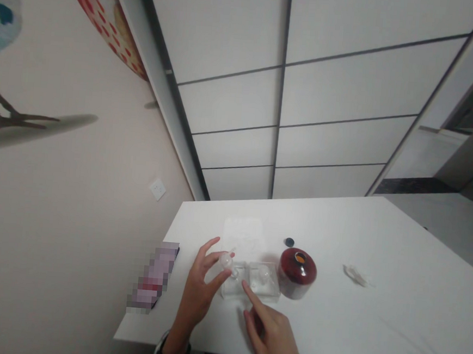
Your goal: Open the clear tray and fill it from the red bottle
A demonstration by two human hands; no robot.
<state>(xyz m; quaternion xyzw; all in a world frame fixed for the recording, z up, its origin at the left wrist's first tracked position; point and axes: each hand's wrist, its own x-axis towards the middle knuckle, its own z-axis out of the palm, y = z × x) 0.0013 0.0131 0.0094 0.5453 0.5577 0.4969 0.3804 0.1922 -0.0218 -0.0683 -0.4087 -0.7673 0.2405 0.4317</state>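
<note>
My left hand (202,284) pinches a small clear bulb-shaped piece (226,261) between thumb and fingertips, with a thin stem sticking up from it. It is held over the left part of a clear two-compartment tray (250,297). Another clear rounded piece (264,274) lies in the tray's right compartment. Near the middle of the tray, the index finger of my right hand (270,328) is stretched out, the thumb apart from it and nothing held. Whether that fingertip touches the tray, I cannot tell.
Right beside the tray stands a squat dark-red canister (296,274), a small black cap (289,241) behind it. A whitish bundle (355,275) lies farther right on the white table (331,326). A blurred-out flat item (155,277) is at the left edge, by the wall.
</note>
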